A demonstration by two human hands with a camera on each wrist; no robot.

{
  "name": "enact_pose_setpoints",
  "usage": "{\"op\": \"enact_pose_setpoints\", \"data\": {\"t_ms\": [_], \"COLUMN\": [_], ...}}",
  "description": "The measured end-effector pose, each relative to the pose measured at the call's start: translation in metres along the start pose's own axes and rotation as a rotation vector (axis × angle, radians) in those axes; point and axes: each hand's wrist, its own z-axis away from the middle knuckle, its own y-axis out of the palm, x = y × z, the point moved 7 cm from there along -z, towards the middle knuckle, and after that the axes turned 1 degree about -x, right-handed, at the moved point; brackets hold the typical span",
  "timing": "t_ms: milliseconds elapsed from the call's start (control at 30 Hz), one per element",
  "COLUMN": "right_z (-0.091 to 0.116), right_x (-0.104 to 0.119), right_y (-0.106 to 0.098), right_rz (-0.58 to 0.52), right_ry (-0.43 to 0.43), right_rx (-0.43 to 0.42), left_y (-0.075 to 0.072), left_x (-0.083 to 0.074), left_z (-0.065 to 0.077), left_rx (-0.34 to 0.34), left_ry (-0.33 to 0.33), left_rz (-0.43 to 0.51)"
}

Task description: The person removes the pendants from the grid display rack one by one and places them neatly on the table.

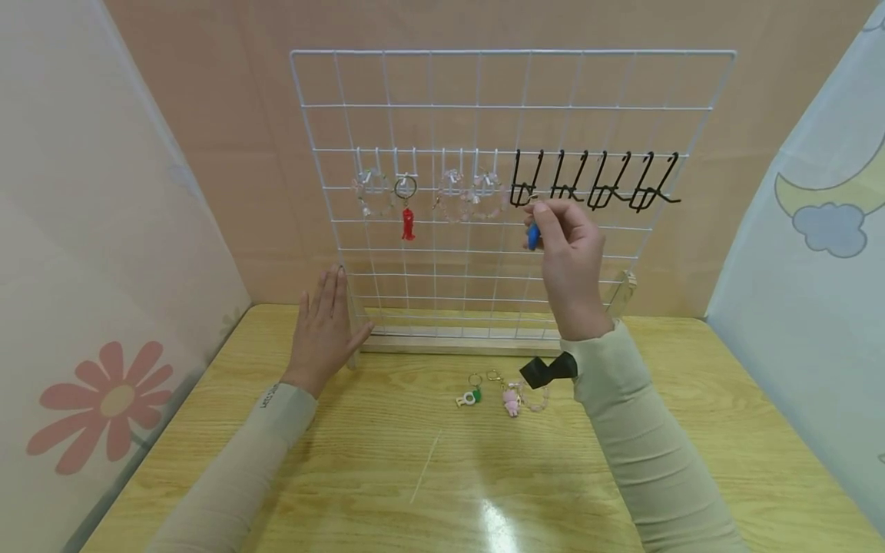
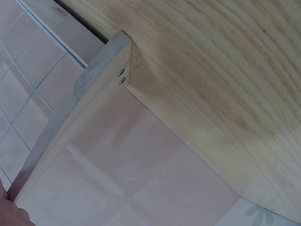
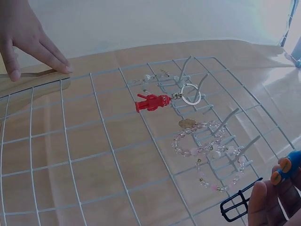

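My right hand (image 1: 570, 246) pinches a blue keychain (image 1: 533, 236) in front of the leftmost black hook (image 1: 517, 169) on a white wire grid rack (image 1: 512, 52). Orange feet show on the blue keychain (image 3: 292, 164) in the right wrist view; its ring is mostly hidden by the fingers. Fingers extended, my left hand (image 1: 325, 330) rests against the rack's left wooden upright (image 2: 70, 106). On the white hooks hang a red figure keychain (image 1: 408, 223) and several beaded bracelets (image 1: 456, 209).
Several more black hooks (image 1: 646, 184) line the grid's right half. On the table (image 1: 346, 476) before the rack lie a green-and-white keychain (image 1: 470, 397), a pink figure keychain (image 1: 511, 402) and a beaded bracelet (image 1: 544, 401). A black strap piece (image 1: 546, 372) sticks out by the right cuff.
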Motion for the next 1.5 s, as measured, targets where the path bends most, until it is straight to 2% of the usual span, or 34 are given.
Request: {"op": "enact_pose_setpoints", "data": {"t_ms": [233, 467, 767, 1033, 1500], "right_z": [0.003, 0.011, 0.026, 0.043, 0.075], "right_x": [0.004, 0.001, -0.021, -0.045, -0.091], "right_y": [-0.003, -0.009, -0.022, -0.035, -0.063], "right_rz": [-0.006, -0.042, 0.106, 0.053, 0.028], "right_ry": [-0.048, -0.027, 0.104, 0.235, 0.402], "right_rx": [0.004, 0.029, 0.086, 0.12, 0.165], "left_y": [0.001, 0.0, 0.002, 0.001, 0.0], "left_x": [0.0, -0.001, 0.0, 0.0, -0.002], "left_z": [0.0, 0.001, 0.002, 0.002, 0.0], "left_rx": [-0.008, -0.016, -0.001, -0.003, -0.024], "left_ry": [0.007, 0.011, -0.001, 0.003, 0.012], "left_rz": [-0.009, -0.015, -0.007, -0.009, 0.015]}}
